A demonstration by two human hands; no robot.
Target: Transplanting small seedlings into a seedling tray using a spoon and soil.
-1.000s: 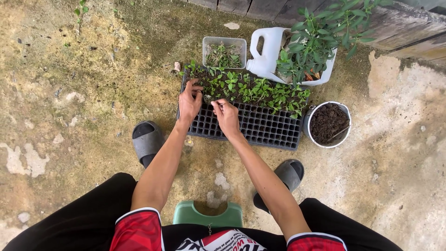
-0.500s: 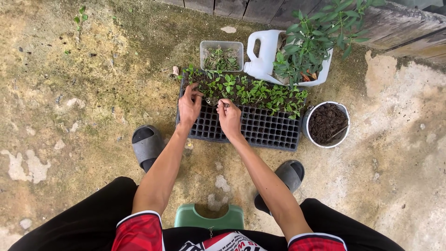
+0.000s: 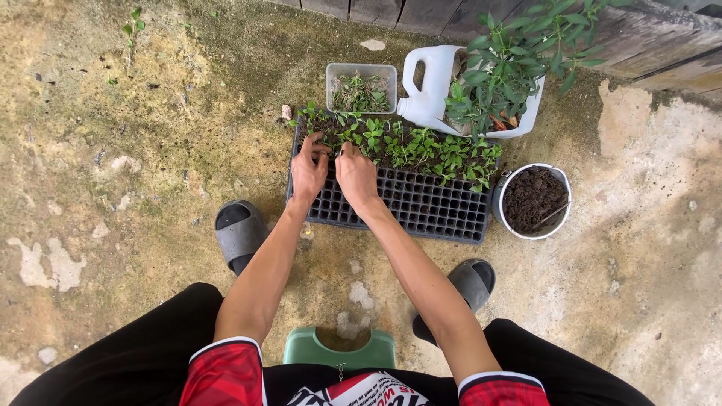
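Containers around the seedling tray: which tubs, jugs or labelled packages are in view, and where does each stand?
Clear plastic tub: rectangular, behind the black seedling tray, holding green sprigs.
White plastic jug: handled, cut open, right of the tub, with a leafy plant.
White round pot: at the tray's right end, filled with dark soil.
No labels, signs or screens visible.

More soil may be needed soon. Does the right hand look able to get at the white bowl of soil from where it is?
Probably yes. The right hand is at the seedling tray; the bowl of soil stands open-topped beside the tray's right end, with only low seedlings between.
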